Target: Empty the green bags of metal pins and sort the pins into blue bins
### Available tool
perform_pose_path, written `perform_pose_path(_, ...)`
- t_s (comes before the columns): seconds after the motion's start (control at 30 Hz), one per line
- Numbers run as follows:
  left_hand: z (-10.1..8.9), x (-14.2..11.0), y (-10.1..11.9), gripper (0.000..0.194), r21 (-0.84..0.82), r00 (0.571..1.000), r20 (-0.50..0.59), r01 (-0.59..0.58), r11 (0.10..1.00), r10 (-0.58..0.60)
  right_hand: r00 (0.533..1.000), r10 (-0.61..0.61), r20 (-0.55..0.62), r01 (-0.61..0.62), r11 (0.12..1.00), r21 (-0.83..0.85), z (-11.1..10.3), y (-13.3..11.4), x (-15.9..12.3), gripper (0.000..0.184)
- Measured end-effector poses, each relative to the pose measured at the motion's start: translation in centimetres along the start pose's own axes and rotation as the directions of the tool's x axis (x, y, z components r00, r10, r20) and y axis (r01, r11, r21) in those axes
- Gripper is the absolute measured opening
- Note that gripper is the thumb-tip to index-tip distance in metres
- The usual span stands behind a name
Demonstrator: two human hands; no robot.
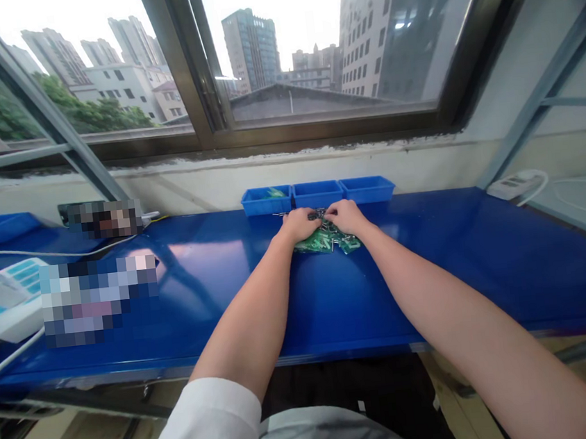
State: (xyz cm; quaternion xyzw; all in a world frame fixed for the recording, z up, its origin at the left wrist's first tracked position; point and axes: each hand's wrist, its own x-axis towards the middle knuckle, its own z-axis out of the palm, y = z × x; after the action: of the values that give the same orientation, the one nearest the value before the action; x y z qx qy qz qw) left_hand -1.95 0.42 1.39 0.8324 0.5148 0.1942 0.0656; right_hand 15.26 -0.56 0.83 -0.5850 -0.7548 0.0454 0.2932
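Observation:
Both my arms reach forward over a glossy blue table [434, 267]. My left hand [300, 223] and my right hand [346, 217] rest side by side on a small pile of green circuit boards [327, 242] with dark parts on them. The fingers of both hands are curled down onto the pile, close together. Small dark components [317, 213] show between the two hands. What exactly each hand pinches is too small to make out.
Three blue plastic bins [316, 195] stand in a row just behind the pile, against the wall under the window; the left one holds something green. A white power strip [514, 186] lies at the right. A white device [2, 299] with cables and blurred items sits at the left.

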Motion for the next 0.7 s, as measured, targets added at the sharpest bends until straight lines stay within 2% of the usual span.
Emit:
perform_pose_path(0.17,-0.1,0.0,0.1,0.046,-0.006,1.000,-0.010,0.006,1.000,-0.006,1.000,-0.001,-0.007,0.001,0.999,-0.053,0.4,0.4,0.2,0.016)
perform_pose_path(0.3,-0.3,-0.3,0.4,0.041,-0.010,1.000,-0.005,0.009,1.000,-0.009,0.995,-0.026,-0.100,0.020,0.998,-0.066,0.2,0.0,0.2,0.019)
perform_pose_path(0.57,-0.9,-0.6,1.1,0.034,-0.071,0.997,-0.070,0.009,0.997,-0.014,0.989,-0.095,-0.114,0.110,0.985,0.129,-0.4,-1.2,-0.3,0.015)
perform_pose_path(0.7,-0.9,-0.5,1.1,0.040,-0.056,0.997,-0.081,-0.016,0.998,0.012,0.983,-0.102,-0.151,0.133,0.969,0.208,-0.5,-1.6,-0.3,0.012)
